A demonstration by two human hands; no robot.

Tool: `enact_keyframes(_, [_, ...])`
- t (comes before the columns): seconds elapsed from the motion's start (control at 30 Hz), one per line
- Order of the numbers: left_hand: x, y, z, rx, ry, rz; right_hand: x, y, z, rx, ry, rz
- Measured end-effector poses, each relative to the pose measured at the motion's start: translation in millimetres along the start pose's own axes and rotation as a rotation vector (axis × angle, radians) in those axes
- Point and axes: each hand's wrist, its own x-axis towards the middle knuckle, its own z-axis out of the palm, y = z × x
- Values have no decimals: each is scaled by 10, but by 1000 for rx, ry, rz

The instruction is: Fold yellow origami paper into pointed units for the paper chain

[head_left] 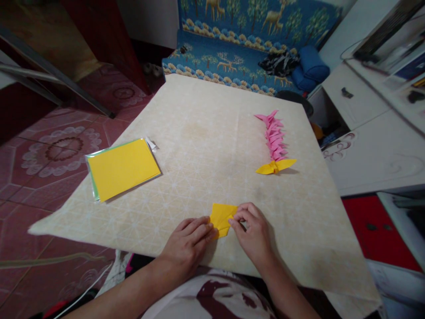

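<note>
A small folded yellow paper (222, 217) lies near the front edge of the cream table (206, 133). My left hand (189, 241) rests flat on the table, its fingertips pressing the paper's left edge. My right hand (250, 230) pinches the paper's right edge between thumb and fingers. A chain of folded pink paper pieces (274, 135) with a yellow folded piece (275, 166) at its near end lies at the right of the table.
A clear packet of yellow paper sheets (122, 168) lies at the table's left. A blue patterned sofa (245, 48) stands beyond the far edge. White cabinets (375, 141) are to the right, red tiled floor (59, 150) to the left.
</note>
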Motion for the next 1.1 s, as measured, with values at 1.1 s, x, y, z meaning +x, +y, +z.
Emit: enact_keyframes(1.1, [208,-1,2,84,-82,96,109,2,25,-130,32,90])
